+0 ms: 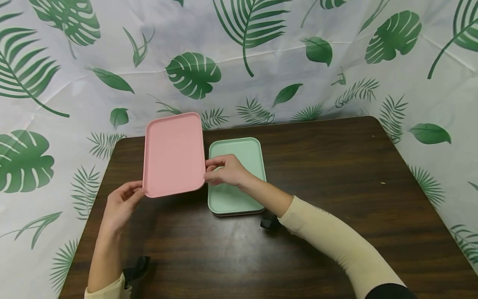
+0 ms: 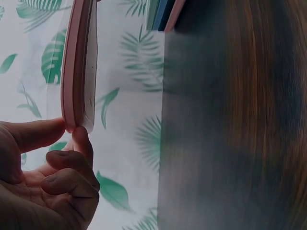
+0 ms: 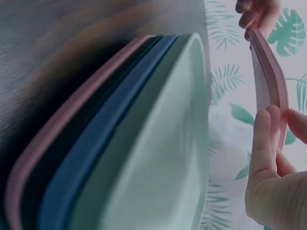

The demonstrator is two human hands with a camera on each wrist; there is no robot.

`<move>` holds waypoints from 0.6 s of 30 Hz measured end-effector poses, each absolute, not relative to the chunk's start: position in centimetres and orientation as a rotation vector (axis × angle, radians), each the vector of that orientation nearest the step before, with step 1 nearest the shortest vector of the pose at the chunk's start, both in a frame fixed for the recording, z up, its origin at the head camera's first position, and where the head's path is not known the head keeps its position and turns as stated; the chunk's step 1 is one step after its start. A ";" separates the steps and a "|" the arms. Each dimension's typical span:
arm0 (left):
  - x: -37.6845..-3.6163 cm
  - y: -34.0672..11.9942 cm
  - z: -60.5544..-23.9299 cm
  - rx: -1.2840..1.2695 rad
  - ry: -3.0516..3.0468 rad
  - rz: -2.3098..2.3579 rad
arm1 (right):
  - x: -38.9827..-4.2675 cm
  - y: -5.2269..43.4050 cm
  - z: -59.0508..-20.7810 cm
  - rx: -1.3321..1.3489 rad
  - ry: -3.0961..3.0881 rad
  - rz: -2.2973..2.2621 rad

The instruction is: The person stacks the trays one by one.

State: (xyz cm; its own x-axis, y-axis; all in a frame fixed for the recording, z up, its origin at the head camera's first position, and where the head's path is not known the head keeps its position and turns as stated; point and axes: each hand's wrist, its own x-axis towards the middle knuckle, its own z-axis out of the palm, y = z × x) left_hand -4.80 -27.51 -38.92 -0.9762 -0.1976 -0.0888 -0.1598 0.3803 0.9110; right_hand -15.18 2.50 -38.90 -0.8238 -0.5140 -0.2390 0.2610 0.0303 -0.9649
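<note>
A pink rectangular tray [image 1: 174,153] is held up off the table, left of a stack of trays. My left hand [image 1: 121,203] pinches its near left corner between thumb and fingers, as the left wrist view also shows. On its right edge, my right hand [image 1: 228,170] grips with thumb and fingers. The stack is topped by a mint green tray [image 1: 242,199], partly hidden behind my right hand and forearm. Below it, the right wrist view shows a blue tray [image 3: 96,129], a dark layer and a pink tray [image 3: 62,120] at the bottom.
The dark wood-grain table [image 1: 336,174] runs back to a white curtain [image 1: 269,37] printed with green leaves. Black straps show at both wrists. A tiny yellow speck [image 1: 382,183] lies on the table's right side.
</note>
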 end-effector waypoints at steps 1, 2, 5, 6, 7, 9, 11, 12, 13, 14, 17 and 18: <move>-4.8 -27.3 -38.9 0.316 -2.587 -1.691 | -15.1 2.9 -39.0 -0.252 1.771 -1.852; -4.8 -27.0 -38.8 0.300 -2.592 -1.687 | -15.0 3.2 -39.0 -0.249 1.772 -1.856; -5.0 -26.1 -38.7 0.271 -2.583 -1.724 | -14.8 4.3 -39.3 -0.232 1.770 -1.869; -5.0 -25.8 -38.7 0.267 -2.577 -1.745 | -14.7 4.7 -39.3 -0.226 1.774 -1.871; -5.0 -25.5 -38.7 0.258 -2.569 -1.764 | -14.7 5.1 -39.3 -0.221 1.776 -1.875; -5.1 -24.9 -38.7 0.245 -2.557 -1.810 | -14.5 5.9 -39.3 -0.213 1.783 -1.882; -5.1 -24.3 -38.6 0.236 -2.549 -1.846 | -14.4 6.6 -39.2 -0.210 1.791 -1.881; -5.1 -24.0 -38.6 0.231 -2.543 -1.865 | -14.3 6.9 -39.2 -0.209 1.793 -1.880; -5.2 -23.8 -38.6 0.226 -2.544 -1.878 | -14.3 7.3 -39.2 -0.207 1.794 -1.880; -5.2 -23.6 -38.6 0.220 -2.548 -1.889 | -14.2 7.6 -39.2 -0.204 1.797 -1.877; -5.2 -22.9 -38.5 0.192 -2.559 -1.915 | -14.0 8.6 -39.2 -0.193 1.804 -1.872; -5.3 -22.7 -38.5 0.180 -2.563 -1.925 | -13.9 9.0 -39.2 -0.193 1.807 -1.871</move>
